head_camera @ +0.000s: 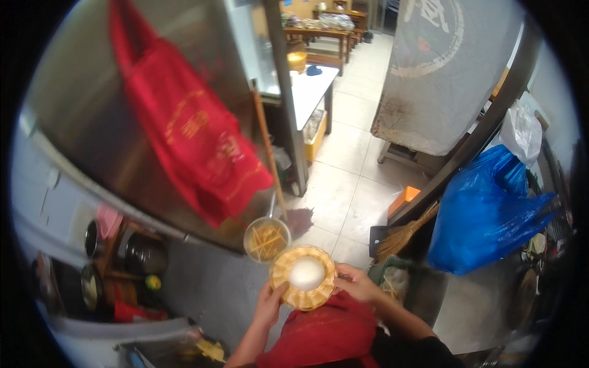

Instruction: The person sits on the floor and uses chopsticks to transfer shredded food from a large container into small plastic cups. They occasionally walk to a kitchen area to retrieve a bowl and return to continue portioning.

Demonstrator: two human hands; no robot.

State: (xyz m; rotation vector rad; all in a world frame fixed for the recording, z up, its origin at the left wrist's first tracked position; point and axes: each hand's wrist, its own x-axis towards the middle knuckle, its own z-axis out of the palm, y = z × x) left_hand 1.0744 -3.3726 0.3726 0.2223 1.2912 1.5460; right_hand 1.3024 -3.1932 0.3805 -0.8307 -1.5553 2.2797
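Note:
A round yellow wicker basket (303, 301) is held level in front of my red apron (326, 329). In its middle lies a smooth, white, rounded thing (307, 273), whose kind I cannot tell for sure. My left hand (271, 301) grips the basket's left rim, thumb on top. On the right rim, my right hand (356, 283) holds on with thumb and fingers. Just beyond the basket, partly behind its edge, stands a round container (267, 240) with thin yellowish sticks in it.
A red apron (198, 124) hangs on the metal panel at left. A wooden pole (267, 142) leans near a doorway onto tiled floor (340, 184). A grey curtain (428, 92) hangs there. To the right are a straw broom (405, 234) and a hanging blue plastic bag (478, 216).

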